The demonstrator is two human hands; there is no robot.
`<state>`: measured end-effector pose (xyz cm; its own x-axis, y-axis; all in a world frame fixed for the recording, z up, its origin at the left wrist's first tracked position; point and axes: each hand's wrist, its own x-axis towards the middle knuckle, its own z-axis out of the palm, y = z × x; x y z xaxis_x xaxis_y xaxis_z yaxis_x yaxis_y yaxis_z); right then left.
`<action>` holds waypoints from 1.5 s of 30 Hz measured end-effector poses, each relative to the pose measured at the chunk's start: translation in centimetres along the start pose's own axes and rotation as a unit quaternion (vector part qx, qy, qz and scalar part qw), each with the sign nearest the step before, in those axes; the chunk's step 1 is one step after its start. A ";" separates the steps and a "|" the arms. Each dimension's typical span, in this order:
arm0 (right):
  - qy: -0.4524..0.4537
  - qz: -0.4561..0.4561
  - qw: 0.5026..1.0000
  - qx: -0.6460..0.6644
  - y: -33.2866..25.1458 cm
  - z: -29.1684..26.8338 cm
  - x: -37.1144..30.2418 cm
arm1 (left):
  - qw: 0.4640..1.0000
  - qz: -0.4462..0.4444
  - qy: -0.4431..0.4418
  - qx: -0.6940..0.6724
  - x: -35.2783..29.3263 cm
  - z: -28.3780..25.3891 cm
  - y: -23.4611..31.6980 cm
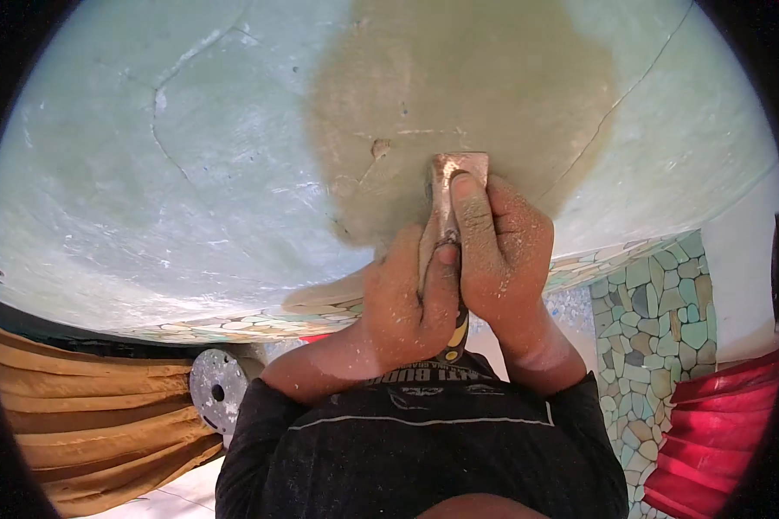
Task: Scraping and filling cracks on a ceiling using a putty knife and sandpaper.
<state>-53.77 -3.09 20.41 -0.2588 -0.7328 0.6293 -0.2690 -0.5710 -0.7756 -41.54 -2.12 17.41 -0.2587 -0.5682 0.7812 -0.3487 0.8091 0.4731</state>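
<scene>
A scraper (446, 186) with a worn metal blade presses its wide end against the pale green wall (234, 156). Its dark handle, marked with yellow, shows just below my hands. My left hand (407, 298) is wrapped around the lower part of the tool. Higher up, my right hand (506, 246) grips it, with the thumb lying along the blade. Pale dust coats the fingers of both hands. A darker, brownish patch (467, 78) spreads over the wall around the blade. Just left of the blade is a small chipped hole (379, 149).
Thin cracks run across the wall on both sides. Orange-brown cloth (95, 406) hangs at lower left, beside a round grey speckled object (219, 391) with a central hole. At right are a strip of green mosaic stone (653, 337) and red cloth (718, 432).
</scene>
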 end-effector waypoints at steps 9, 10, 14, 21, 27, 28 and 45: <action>0.013 -0.009 1.000 0.024 -3.9 1.4 2.6 | 0.994 0.090 0.054 0.028 3.8 -2.8 1.4; 0.015 -0.024 0.999 0.035 -3.9 1.5 3.0 | 0.962 0.207 0.082 0.160 4.0 -3.0 1.3; -0.012 -0.009 0.999 -0.044 -3.0 1.2 1.5 | 0.935 0.234 0.028 0.267 2.0 -2.1 -0.6; -0.016 -0.004 0.999 -0.045 -4.0 1.0 1.6 | 0.990 0.119 0.046 0.056 1.9 -1.8 0.0; -0.007 0.024 0.999 -0.019 -4.0 1.1 1.8 | 0.988 -0.062 0.018 -0.142 2.7 -2.0 1.6; -0.009 0.023 1.000 -0.013 -4.2 1.1 2.1 | 0.981 -0.067 0.047 -0.176 3.1 -2.0 1.8; 0.016 0.024 0.999 -0.038 -3.8 1.8 1.7 | 0.979 -0.106 0.022 -0.170 2.8 -2.5 1.7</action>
<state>-51.52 -2.84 24.37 -0.3029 -0.7454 0.5938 -0.3250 -0.5050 -0.7996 -40.57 -2.01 21.43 -0.1718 -0.7285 0.6632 -0.0691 0.6804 0.7295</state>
